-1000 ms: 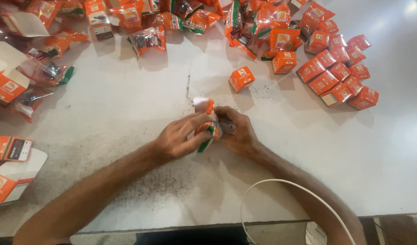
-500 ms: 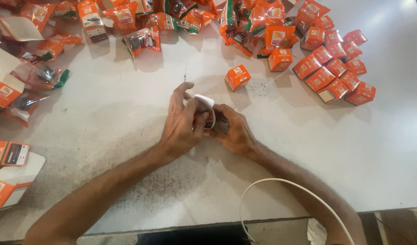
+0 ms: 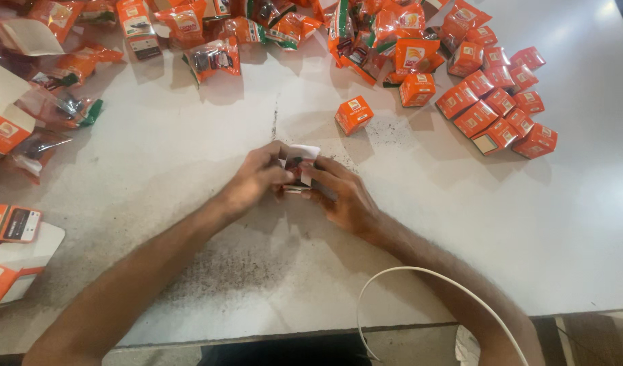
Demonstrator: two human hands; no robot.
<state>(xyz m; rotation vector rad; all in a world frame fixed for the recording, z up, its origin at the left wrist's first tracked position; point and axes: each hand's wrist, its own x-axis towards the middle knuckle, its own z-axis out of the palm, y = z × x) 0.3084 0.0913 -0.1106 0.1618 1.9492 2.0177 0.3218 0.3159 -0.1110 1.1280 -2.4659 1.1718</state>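
Two hands fold one small white-and-orange carton at mid-tabletop.

Head view: left hand (image 3: 257, 181) and right hand (image 3: 342, 196) both pinch the carton (image 3: 299, 166), its white flap standing up, a dark item seemingly inside. Thin card could crease or tear if the flap is forced, and the item might slip out of the open end. Finished orange boxes (image 3: 499, 112), small glossy cubes, lie clustered far right; crinkly plastic packets (image 3: 213, 59) heap along the tabletop (image 3: 155, 156), matte white and speckled.
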